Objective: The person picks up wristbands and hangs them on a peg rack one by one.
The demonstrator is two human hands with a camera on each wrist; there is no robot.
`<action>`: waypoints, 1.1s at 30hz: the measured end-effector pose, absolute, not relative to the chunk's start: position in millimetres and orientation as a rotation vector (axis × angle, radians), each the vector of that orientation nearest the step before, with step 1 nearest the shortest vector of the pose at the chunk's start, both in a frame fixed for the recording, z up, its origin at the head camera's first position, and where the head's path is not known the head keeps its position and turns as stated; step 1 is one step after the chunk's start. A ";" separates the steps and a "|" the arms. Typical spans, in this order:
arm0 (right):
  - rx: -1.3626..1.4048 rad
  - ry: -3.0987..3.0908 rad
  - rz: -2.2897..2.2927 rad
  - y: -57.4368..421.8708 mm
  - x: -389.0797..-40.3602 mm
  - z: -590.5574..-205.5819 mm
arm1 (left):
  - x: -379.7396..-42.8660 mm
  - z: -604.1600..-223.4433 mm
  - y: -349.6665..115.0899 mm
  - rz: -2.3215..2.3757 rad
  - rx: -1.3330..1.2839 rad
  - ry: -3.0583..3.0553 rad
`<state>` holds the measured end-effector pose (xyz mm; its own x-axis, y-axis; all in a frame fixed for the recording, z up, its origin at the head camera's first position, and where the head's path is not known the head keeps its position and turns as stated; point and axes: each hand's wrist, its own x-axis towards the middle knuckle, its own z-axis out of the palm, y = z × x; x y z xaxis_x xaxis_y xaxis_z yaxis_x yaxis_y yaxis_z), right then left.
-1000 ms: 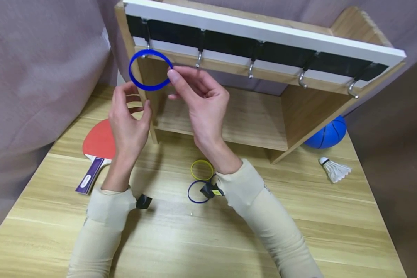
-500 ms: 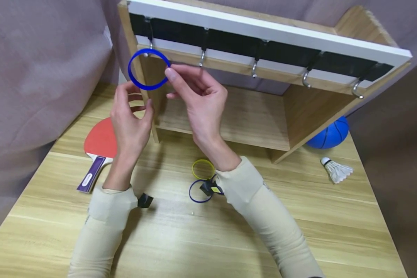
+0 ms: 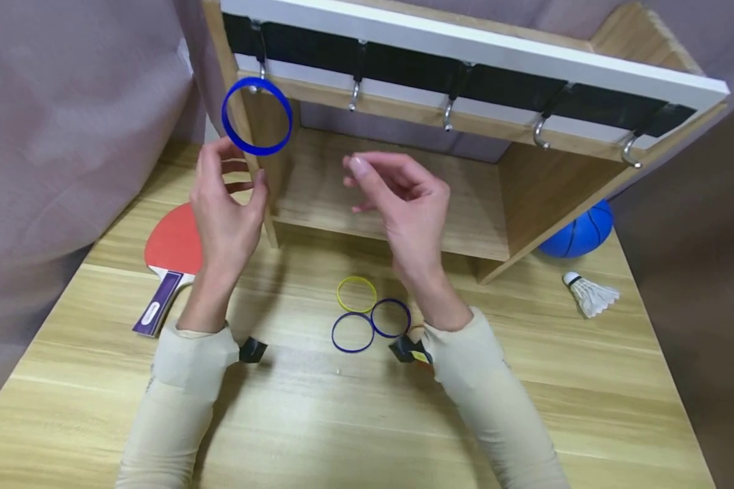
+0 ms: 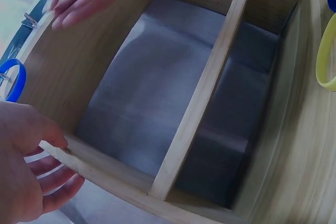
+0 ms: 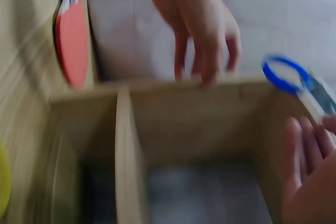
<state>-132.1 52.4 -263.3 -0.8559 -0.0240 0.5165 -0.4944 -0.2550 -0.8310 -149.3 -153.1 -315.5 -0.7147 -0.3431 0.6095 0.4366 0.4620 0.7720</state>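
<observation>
A blue ring (image 3: 257, 115) hangs on the leftmost hook of the hook rail (image 3: 465, 54) atop a wooden shelf (image 3: 526, 197). My left hand (image 3: 241, 173) holds the shelf's left side wall (image 3: 272, 204), thumb on its front edge and fingers outside it. The left wrist view shows this hand (image 4: 31, 171) at the wall with the blue ring (image 4: 13, 80) beside it. My right hand (image 3: 357, 180) hovers open and empty before the shelf, right of the ring. The right wrist view is blurred but shows the blue ring (image 5: 286, 74).
A yellow ring (image 3: 357, 294) and two thin blue rings (image 3: 352, 332) (image 3: 390, 318) lie on the wooden table (image 3: 342, 421). A red paddle (image 3: 174, 248) lies at left, a blue ball (image 3: 578, 234) and a shuttlecock (image 3: 590, 293) at right. Several hooks (image 3: 448, 117) are bare.
My right hand has let go of the blue ring and drawn back down to the right. The ring now hangs free on the hook. The left hand has stayed put.
</observation>
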 end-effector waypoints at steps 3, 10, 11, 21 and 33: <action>0.632 -2.086 2.090 93.6 -119.8 -272.6 | -149.8 -316.3 -153.1 -1.331 -0.074 -1.960; 0.782 -3.034 1.129 179.4 -94.1 -309.8 | -150.6 -317.9 -153.1 -1.331 -0.064 -1.965; 0.795 -3.086 1.008 187.1 -90.8 -315.3 | -150.8 -318.1 -153.0 -1.328 -0.060 -1.965; 0.814 -3.325 0.775 220.1 -79.7 -357.2 | -151.4 -319.3 -152.8 -1.307 -0.049 -1.973; 0.865 -3.316 0.805 220.7 -83.9 -368.4 | -151.0 -319.6 -152.1 -1.305 -0.049 -1.961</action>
<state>-83.9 220.7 -368.4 -0.8126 -0.5311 -0.2399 -0.3620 0.7826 -0.5065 -151.0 -152.1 -319.6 -0.7065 -0.3620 0.6082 0.4211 0.4757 0.7723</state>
